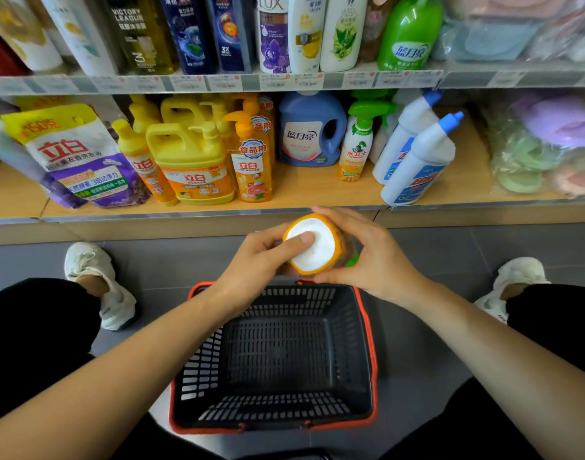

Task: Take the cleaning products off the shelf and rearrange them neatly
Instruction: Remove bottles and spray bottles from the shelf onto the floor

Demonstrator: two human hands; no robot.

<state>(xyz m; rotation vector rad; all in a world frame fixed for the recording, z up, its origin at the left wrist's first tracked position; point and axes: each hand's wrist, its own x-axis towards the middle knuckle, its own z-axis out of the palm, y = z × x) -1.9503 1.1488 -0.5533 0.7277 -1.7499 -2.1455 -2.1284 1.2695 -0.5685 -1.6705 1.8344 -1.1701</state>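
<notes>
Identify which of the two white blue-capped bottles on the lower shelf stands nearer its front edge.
The right-hand white bottle: its base almost reaches the shelf lip, while the other white bottle stands behind and left of it.

Grey floor tiles (427, 247) are stretching under a store shelving unit — the lower wooden shelf (317, 189) is running the full width, edged with a metal rail (185, 215). Above it, a strip of price tags (284, 80) is lining the upper shelf's front. Soft, even light is falling across everything — no hard shadows are showing.
</notes>
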